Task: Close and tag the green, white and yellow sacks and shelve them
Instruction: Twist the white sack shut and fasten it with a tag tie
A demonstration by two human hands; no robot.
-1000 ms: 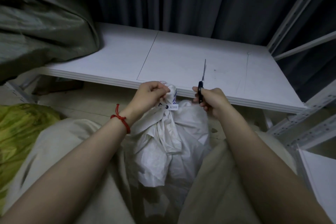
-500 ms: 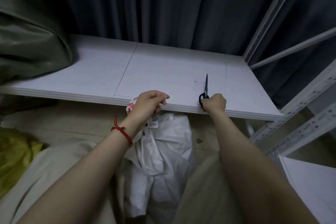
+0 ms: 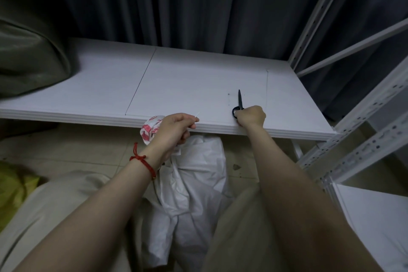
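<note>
The white sack (image 3: 194, 179) stands on the floor between my knees, its gathered neck with red print under my left hand (image 3: 174, 128). That hand grips the neck and pinches a thin white strip, likely a cut tie end, that pokes up past the shelf edge. A small white tag shows just below the wrist. My right hand (image 3: 251, 116) rests on the front of the white shelf (image 3: 181, 86) and holds black scissors (image 3: 239, 102), which lie flat on the shelf with blades pointing away. The green sack (image 3: 28, 62) lies on the shelf's left end. A corner of the yellow sack (image 3: 13, 185) shows at lower left.
Dark curtains hang behind the shelf. White perforated metal uprights (image 3: 362, 130) and a cross brace stand at the right, with another white board (image 3: 375, 216) at lower right. Tiled floor lies beneath the shelf.
My right hand moved the scissors from beside the sack's neck up onto the shelf and laid them flat. My left hand stayed on the neck, now pinching a thin white strip.
</note>
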